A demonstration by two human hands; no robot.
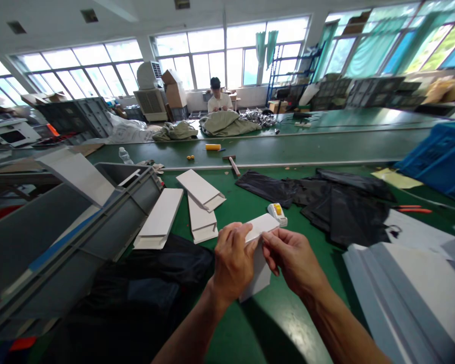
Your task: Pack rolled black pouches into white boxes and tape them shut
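A white cardboard box (263,226) is held up over the green table between both my hands. Wrapped round its left side, my left hand (235,258) has its fingers closed on it. My right hand (290,255) pinches the box's near edge with thumb and forefinger. The lower part of the box hangs below my hands, partly hidden by them. Just beyond it stands a small white tape dispenser (277,214) with a yellow core. To the left lie a long white box (161,215), another white box (200,187) and a third one partly beneath it.
A grey crate (144,197) holding white card stands at the left. Black plastic bags (337,207) lie to the right, beside stacked white card sheets (405,288). A hammer (233,165) and a yellow roll (213,147) lie farther back. Another person (219,100) sits across the conveyor.
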